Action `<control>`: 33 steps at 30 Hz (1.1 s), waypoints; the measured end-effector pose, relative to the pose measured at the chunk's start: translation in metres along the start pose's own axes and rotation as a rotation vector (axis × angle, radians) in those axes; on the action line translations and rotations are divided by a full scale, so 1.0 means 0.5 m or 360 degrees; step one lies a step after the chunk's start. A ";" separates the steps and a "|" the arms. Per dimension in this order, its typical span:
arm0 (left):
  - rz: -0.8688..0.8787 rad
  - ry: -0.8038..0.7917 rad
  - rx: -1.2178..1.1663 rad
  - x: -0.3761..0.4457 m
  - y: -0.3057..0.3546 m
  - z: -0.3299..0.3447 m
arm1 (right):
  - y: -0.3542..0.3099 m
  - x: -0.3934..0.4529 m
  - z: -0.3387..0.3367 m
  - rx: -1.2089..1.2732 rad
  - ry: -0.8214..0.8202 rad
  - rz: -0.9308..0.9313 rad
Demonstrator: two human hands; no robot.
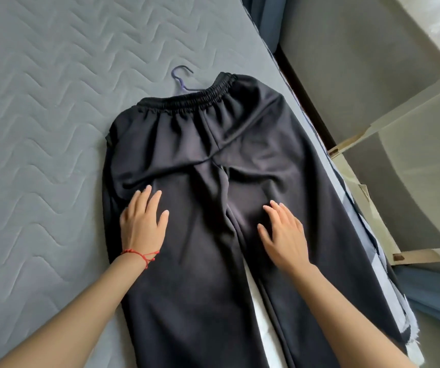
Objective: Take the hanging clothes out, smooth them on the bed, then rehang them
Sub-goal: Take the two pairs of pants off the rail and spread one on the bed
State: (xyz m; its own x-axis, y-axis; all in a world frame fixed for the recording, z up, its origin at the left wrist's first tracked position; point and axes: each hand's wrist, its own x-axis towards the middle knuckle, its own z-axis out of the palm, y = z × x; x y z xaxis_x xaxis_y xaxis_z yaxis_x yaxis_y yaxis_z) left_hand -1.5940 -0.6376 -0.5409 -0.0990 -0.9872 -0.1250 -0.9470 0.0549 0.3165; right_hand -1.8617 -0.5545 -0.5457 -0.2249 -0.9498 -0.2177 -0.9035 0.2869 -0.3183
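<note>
- The bed [40, 107] takes up the left side of the view, covered in a grey quilted mattress surface with a wavy stitch pattern, so plenty of flat room is offered for smoothing.
- The left hand [143, 224] is laid flat on the left leg of the trousers, fingers [157, 198] straight and slightly spread, nothing gripped. A red string bracelet [141, 254] is worn at that wrist.
- A purple hanger [180, 78] can be seen poking out past the waistband; only its hook and a bit of the neck show, the rest is hidden under the cloth, so whether the trousers are clipped to it can't be told.
- The black trousers [213, 181] are spread out on the bed near its right edge, elastic waistband [187, 100] at the far end, legs running back toward the person. Some folds are left around the crotch and the upper left thigh, so the smoothing step looks only partly done.
- Handling guess: the fabric looks light, soft and a bit slick, with zero stiffness. It should be pressed and swept with flat palms from the waist down, and lifted by the waistband or the hanger hook, since anything grabbed mid-leg would probably just bunch up again.
- The right hand [284, 235] is resting palm down on the right leg, fingers loosely extended, nothing held.
- Beyond the right edge of the bed, a pale wardrobe door [413, 107] and a strip of floor are visible.
</note>
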 end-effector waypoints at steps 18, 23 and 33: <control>-0.0095 0.0003 -0.0230 0.562 -0.016 -0.048 | -0.021 0.146 0.114 -0.0247 0.0252 0.0028; -0.0069 -0.0212 -0.0220 0.608 0.002 -0.044 | -0.016 0.150 0.116 -0.0219 0.0261 0.0012; -0.0111 -0.0031 -0.0273 0.633 0.062 -0.062 | -0.016 0.150 0.117 -0.0157 0.0256 0.0022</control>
State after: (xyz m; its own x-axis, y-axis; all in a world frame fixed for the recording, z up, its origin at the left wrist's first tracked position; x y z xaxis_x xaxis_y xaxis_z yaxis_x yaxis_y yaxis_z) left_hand -1.6455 -0.9532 -0.5414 -0.0425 -0.9846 -0.1697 -0.8858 -0.0414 0.4622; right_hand -1.8503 -0.6207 -0.6133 -0.2857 -0.9559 -0.0686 -0.9295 0.2938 -0.2228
